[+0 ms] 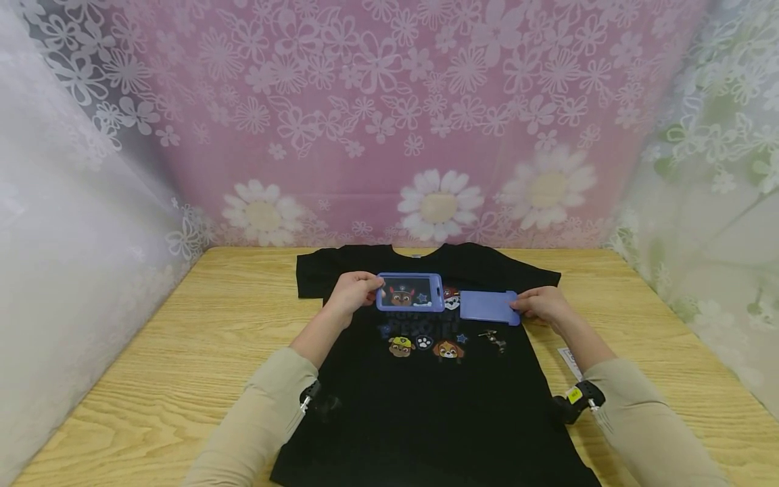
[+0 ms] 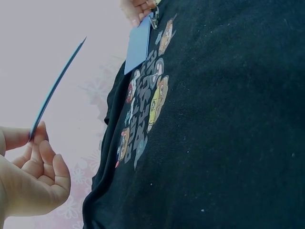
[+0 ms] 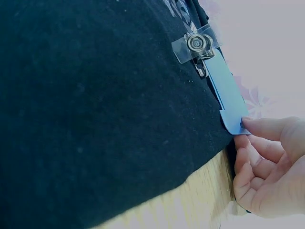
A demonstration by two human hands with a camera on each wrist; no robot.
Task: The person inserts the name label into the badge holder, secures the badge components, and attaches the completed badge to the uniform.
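My left hand (image 1: 351, 293) pinches the left end of a blue-rimmed badge holder (image 1: 409, 310), whose clear window shows the shirt print behind it. In the left wrist view this holder (image 2: 56, 87) appears edge-on, raised off the cloth. My right hand (image 1: 546, 304) pinches the right end of a flat blue panel (image 1: 485, 306), a piece separate from the holder. A badge clip (image 3: 196, 44) with a clear strap, metal snap and safety pin lies on the black T-shirt (image 1: 438, 412), below the panel.
The T-shirt is spread on a wooden table (image 1: 201, 365), with cartoon dog faces (image 1: 448, 350) printed on its chest. A white tag (image 1: 571, 363) shows beside it near my right forearm. Floral curtains (image 1: 365, 122) hang behind and at both sides.
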